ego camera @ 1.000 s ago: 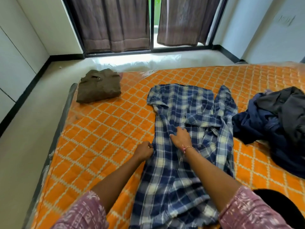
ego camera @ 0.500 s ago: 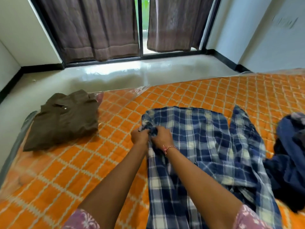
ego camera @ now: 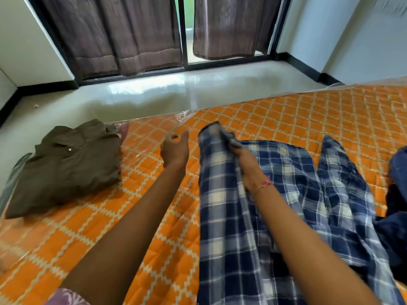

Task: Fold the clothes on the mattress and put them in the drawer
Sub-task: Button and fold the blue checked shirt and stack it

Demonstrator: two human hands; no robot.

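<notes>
A blue and white plaid shirt (ego camera: 284,190) lies spread on the orange quilted mattress (ego camera: 308,115). My right hand (ego camera: 246,166) grips the shirt's left edge near the top and lifts it into a raised fold. My left hand (ego camera: 175,148) hovers just left of that fold, fingers relaxed and apart, holding nothing. A folded olive-brown garment (ego camera: 66,166) rests at the mattress's far left corner. A heap of dark navy clothes (ego camera: 396,208) lies at the right edge, partly cut off.
Clear plastic wrap (ego camera: 185,114) covers the mattress's far edge. Beyond it runs shiny pale floor (ego camera: 154,93) up to a glass door with brown curtains (ego camera: 123,34). White walls stand left and right.
Both hands held the shirt's top left corner together; now my left hand has let go and moved left, while my right hand has lifted the shirt's edge upward.
</notes>
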